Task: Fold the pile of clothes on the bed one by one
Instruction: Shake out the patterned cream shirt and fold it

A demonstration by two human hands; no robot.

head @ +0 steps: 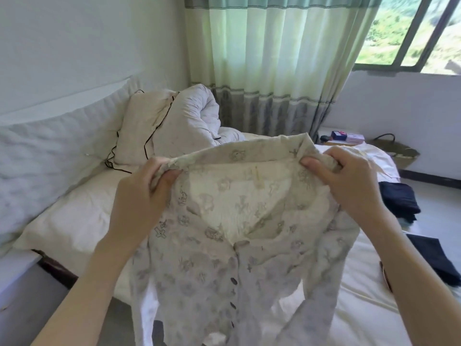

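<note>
I hold up a pale patterned button-front shirt (224, 245) in front of me, above the bed (361, 283). My left hand (142, 196) pinches the collar at its left shoulder. My right hand (346, 178) grips the bunched collar at the right shoulder. The shirt hangs down with its buttons closed, and a sleeve dangles at the lower right. A dark folded garment (399, 198) lies on the bed at the right. Another dark garment (436, 260) lies nearer, at the right edge.
A white pillow with black piping (139, 136) and a rolled white quilt (192, 121) sit at the head of the bed. A padded headboard (50, 151) runs along the left. Green-white curtains (274, 71), a window and a woven basket (396, 151) are behind.
</note>
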